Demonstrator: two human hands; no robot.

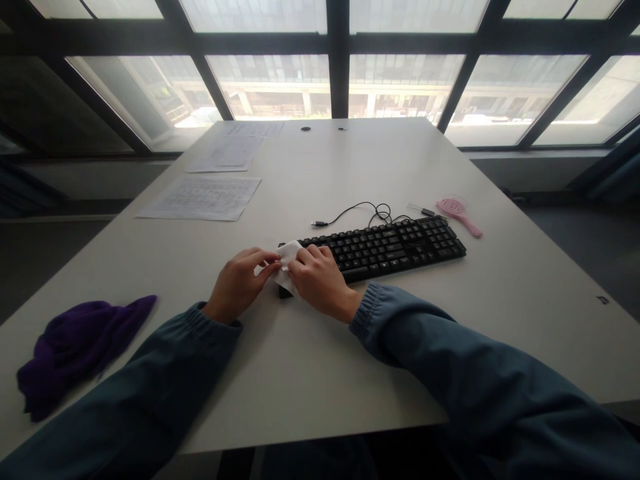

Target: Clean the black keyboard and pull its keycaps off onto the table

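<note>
While both hands meet at the left end of the long black plastic keyboard (395, 245), the small white crumpled paper wipe (290, 255) sits right between them, pinched from two sides. The left hand (239, 281) is curled, and its fingertips nip the left edge of the wipe. The right hand (319, 280) is curled too. Its fingers are closed on the right side of the wipe, and it lies over the left end of the keyboard. So neither hand is open wide, and both are closed on the same thing.

The keyboard lies long-ways across the person, from left to right, with its right end a little farther away. Nearly all of it stretches off to the right of the hands, so the right hand is the nearer one to the keys. The left hand sits just beside the keyboard's left end (a dark corner peeks out right under the wipe). The wipe itself is held just over that same left end.

A thin black cable (350, 212) lies loose behind the keyboard, and its plug rests on the wide pale grey table (350, 373). A small pink plastic hairbrush (459, 211) lies near the keyboard's far right end, a little apart from it. A soft dark purple cloth heap (75, 350) sits well apart to the left, near the table's edge. White printed paper sheets (203, 198) lie farther back on the left, toward the big dark-framed windows (400, 87)
</note>
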